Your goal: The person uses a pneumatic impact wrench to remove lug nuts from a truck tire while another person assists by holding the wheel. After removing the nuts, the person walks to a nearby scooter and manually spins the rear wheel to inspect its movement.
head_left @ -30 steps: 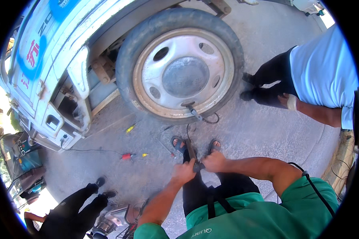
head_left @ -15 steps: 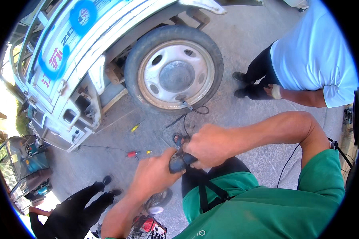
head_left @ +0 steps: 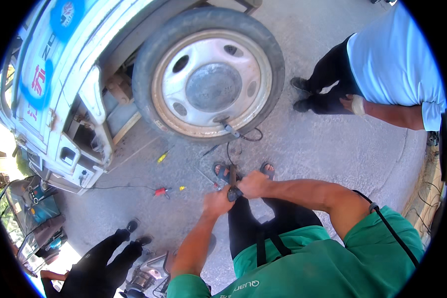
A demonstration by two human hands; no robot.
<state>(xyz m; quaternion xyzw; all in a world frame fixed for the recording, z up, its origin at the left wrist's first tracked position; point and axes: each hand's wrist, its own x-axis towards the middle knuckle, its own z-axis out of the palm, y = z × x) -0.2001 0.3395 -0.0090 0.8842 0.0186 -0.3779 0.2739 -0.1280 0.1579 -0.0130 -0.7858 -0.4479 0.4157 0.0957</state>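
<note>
My left hand (head_left: pixel 217 201) and my right hand (head_left: pixel 254 185) are closed on the dark T-handle (head_left: pixel 234 193) of an upright hand pump that stands by my sandalled feet. Its thin black hose (head_left: pixel 258 137) runs to a grey connector (head_left: pixel 232 129) on the valve at the lower rim of a big wheel (head_left: pixel 213 85), which has a worn grey rim and dark tyre. The wheel stands beside a white vehicle (head_left: pixel 63 124). My fingertips are partly hidden round the handle.
A yellow-handled tool (head_left: pixel 162 157) and red tool (head_left: pixel 160 191) with a cable lie on the pavement. A person in pale blue (head_left: pixel 392 64) stands at right, another in dark clothes (head_left: pixel 99 268) at lower left. A cluttered cart (head_left: pixel 37 211) is at far left.
Both my hands rose toward me with the pump handle half a second ago, and are now pushed down again near my knees, close to where they were a second ago.
</note>
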